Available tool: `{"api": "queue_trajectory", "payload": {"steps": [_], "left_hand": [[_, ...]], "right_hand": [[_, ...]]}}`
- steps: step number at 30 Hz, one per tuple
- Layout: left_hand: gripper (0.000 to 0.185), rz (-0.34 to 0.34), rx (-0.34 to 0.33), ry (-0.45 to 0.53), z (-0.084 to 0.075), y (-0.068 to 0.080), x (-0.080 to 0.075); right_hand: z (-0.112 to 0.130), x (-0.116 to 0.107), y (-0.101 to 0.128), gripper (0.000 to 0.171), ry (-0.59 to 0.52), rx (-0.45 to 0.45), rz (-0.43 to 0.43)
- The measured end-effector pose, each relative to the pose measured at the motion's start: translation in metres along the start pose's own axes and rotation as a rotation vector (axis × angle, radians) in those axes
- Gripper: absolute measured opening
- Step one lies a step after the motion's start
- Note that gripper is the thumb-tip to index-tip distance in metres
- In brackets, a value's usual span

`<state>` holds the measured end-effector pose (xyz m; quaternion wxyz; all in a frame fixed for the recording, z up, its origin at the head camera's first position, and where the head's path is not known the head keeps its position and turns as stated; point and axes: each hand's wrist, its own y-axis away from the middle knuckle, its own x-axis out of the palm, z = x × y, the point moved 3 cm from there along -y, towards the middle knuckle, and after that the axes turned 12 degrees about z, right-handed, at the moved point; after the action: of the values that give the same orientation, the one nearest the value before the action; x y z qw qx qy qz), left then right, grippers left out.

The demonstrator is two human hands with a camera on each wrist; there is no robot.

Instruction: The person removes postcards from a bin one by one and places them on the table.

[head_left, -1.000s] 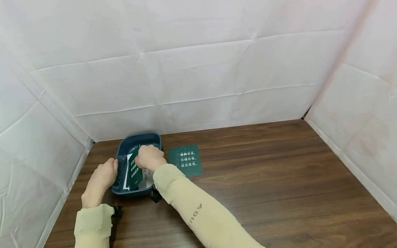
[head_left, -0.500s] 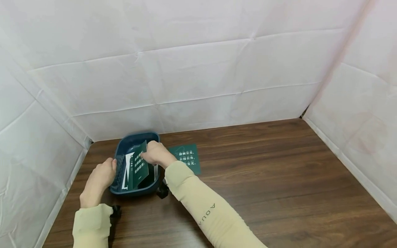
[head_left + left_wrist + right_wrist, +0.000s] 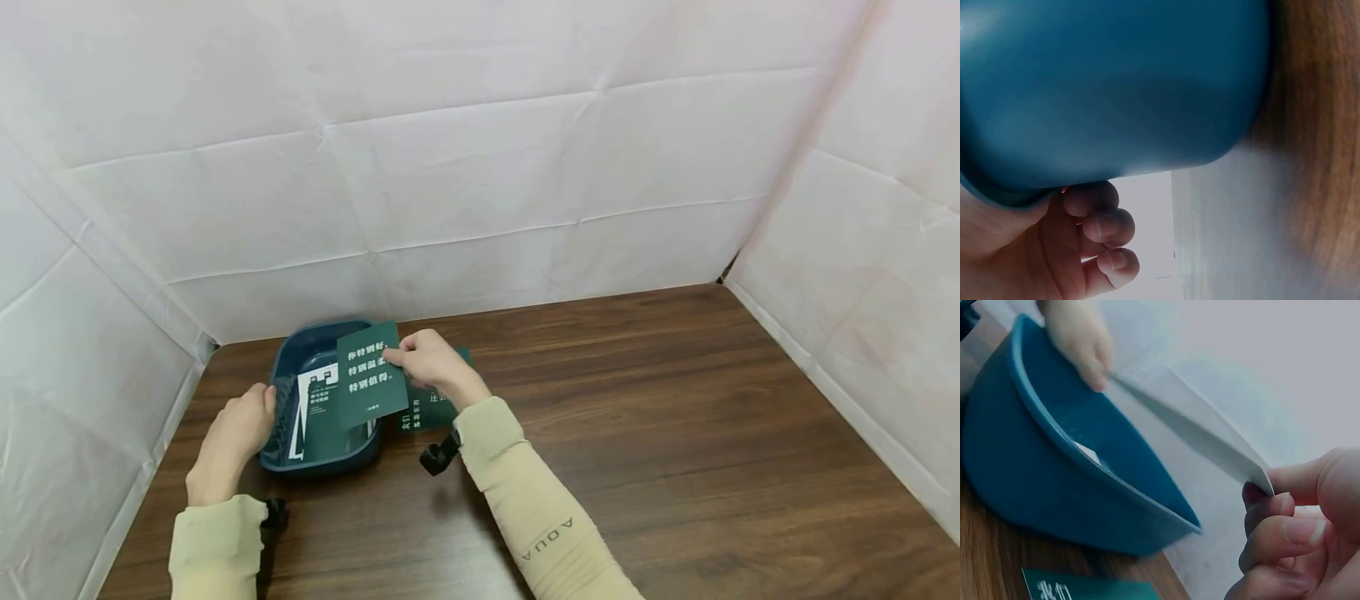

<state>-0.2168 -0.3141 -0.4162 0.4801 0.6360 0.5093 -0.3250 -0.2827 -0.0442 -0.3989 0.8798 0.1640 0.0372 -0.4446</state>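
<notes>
One green card point(image 3: 366, 374) now lifted clear of blue basin point(image 3: 300, 354).

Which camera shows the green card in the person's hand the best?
The head view shows it best: the whole green card faces the camera with its white writing, pinched by the right hand above the blue tub. The right wrist view shows only its pale back, edge-on. The left wrist view shows no card, only the tub and the left hand.
</notes>
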Motion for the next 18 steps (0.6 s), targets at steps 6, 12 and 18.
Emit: {"api": "queue_trajectory", "payload": {"steps": [6,12,18], "left_hand": [[0.045,0.002,0.005,-0.003,-0.001,0.0,-0.002],[0.045,0.011,0.004,0.002,-0.004,-0.001,-0.001],[0.044,0.014,0.011,-0.005,-0.003,0.002,0.001]], "right_hand": [[-0.022,-0.025,0.018,0.044,-0.036,-0.05,-0.047],[-0.049,-0.053,0.029,0.044,-0.028,-0.073,-0.101],[-0.073,-0.07,0.043,0.043,0.013,-0.024,-0.143]]}}
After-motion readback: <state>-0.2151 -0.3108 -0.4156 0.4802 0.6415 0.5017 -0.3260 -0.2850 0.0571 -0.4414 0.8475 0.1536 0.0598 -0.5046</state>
